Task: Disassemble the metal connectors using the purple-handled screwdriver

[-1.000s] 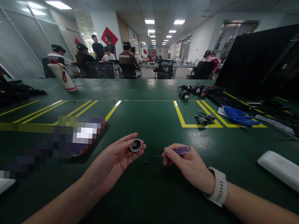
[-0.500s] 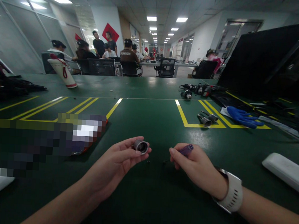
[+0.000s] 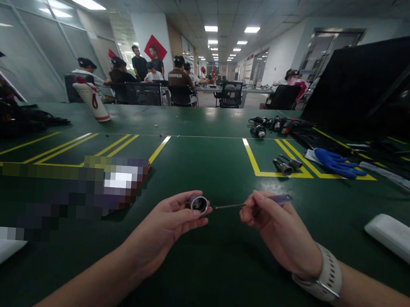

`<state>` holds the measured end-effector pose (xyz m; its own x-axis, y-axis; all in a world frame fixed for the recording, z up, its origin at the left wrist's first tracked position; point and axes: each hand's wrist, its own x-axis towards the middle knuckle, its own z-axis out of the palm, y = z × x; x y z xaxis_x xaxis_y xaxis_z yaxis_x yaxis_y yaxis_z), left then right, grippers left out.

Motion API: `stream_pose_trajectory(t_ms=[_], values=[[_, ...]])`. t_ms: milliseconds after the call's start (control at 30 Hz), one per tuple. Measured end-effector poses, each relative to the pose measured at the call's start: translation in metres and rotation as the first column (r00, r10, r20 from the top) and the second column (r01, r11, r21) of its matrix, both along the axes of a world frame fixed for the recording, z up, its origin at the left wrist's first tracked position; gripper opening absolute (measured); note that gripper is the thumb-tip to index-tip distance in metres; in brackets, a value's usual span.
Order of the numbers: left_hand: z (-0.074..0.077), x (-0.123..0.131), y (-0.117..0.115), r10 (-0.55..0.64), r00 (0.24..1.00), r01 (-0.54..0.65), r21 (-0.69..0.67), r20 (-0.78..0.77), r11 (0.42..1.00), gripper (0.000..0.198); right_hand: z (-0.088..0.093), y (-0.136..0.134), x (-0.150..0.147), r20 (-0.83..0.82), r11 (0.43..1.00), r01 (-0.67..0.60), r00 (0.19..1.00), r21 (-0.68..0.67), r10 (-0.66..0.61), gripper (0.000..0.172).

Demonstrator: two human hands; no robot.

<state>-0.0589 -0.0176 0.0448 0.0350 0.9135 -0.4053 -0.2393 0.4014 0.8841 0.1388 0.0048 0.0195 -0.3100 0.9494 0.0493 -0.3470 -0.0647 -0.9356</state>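
Observation:
My left hand [image 3: 166, 223] pinches a small round metal ring part [image 3: 198, 203] between thumb and fingers, its opening turned toward the right. My right hand [image 3: 273, 227], with a white watch on the wrist, grips a thin screwdriver with a purple handle [image 3: 257, 202]. The shaft lies level and its tip is just right of the ring part. Both hands hover low over the green table [image 3: 201, 273].
Two metal cylinders [image 3: 285, 164] lie inside a yellow-taped box beside a blue glove [image 3: 336, 162]. Dark lens-like parts [image 3: 272, 124] and a black monitor [image 3: 365, 84] are at the far right. A white pad [image 3: 394, 238] lies at right, a blurred-out object at left. Several people sit behind.
My right hand lifted the screwdriver from pointing down at the table to level, its tip now at the ring part. My left hand turned the ring's opening toward it.

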Motion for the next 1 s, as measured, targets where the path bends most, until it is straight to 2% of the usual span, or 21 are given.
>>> stream_pose_trajectory(t_ms=[100,200,367,467,633,833,1000], values=[[-0.003,0.000,-0.002,-0.009,1.000,0.009,0.003,-0.012,1.000,0.042,0.001,-0.010,0.000,0.150,0.971,-0.068,0.988,0.231,0.033,0.020],[-0.007,-0.001,-0.003,-0.032,0.999,0.033,0.014,-0.039,0.999,0.044,0.005,-0.018,-0.002,0.355,0.887,-0.157,0.935,0.435,-0.009,0.017],[-0.008,0.002,-0.005,-0.056,0.995,0.061,0.068,-0.086,0.996,0.042,0.012,-0.026,-0.008,0.468,0.751,-0.207,0.871,0.627,-0.151,0.016],[-0.005,0.006,-0.006,-0.032,0.992,0.040,0.064,-0.123,0.997,0.039,0.009,-0.026,-0.009,0.491,0.702,-0.235,0.852,0.672,-0.184,0.014],[0.000,0.011,-0.007,0.004,0.980,0.011,0.070,-0.201,0.998,0.034,0.005,-0.027,-0.011,0.507,0.660,-0.272,0.840,0.700,-0.192,0.013],[-0.001,0.011,-0.006,0.011,0.966,0.013,0.089,-0.259,0.996,0.029,0.006,-0.030,-0.012,0.501,0.634,-0.277,0.842,0.722,-0.201,0.013],[-0.002,0.011,-0.006,0.020,0.968,0.008,0.110,-0.250,0.994,0.025,0.007,-0.030,-0.012,0.542,0.639,-0.320,0.821,0.699,-0.181,0.014]])
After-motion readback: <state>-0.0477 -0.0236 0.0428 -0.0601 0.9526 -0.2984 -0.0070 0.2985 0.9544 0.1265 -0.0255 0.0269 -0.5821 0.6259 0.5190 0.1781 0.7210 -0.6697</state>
